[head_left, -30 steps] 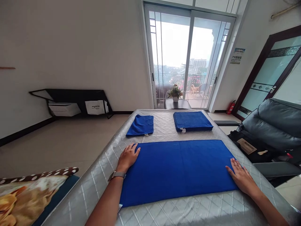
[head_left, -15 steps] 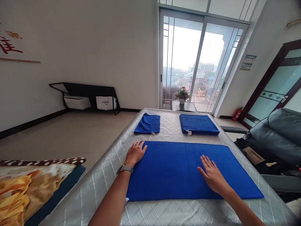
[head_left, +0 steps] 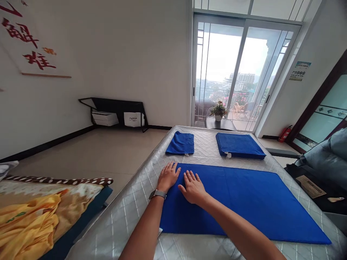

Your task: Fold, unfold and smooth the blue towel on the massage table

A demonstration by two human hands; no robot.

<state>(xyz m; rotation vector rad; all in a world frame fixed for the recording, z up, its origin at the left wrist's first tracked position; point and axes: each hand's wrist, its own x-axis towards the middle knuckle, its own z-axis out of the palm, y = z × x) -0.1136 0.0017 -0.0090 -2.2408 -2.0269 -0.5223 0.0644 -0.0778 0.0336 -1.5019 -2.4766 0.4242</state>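
Observation:
A blue towel [head_left: 244, 202] lies spread flat on the silvery quilted surface [head_left: 130, 213] in front of me. My left hand [head_left: 167, 177] rests flat at its far left corner, fingers stretched out. My right hand [head_left: 193, 187] lies palm down on the towel just right of the left hand, its fingers extended and nothing held. Beyond the towel, a small folded blue cloth [head_left: 181, 143] is at the left. A neat stack of folded blue towels [head_left: 240, 145] with a white tag sits at the right.
To the left stands a low bed [head_left: 89, 209] with a yellow cloth [head_left: 32, 224] on it. A dark armchair [head_left: 333, 159] is at the right. A potted plant [head_left: 218, 112] stands on a chair before the glass sliding door [head_left: 217, 65].
My right hand has slid left across the towel, close to my left hand. The left hand stays at the towel's left edge. The view has turned slightly left.

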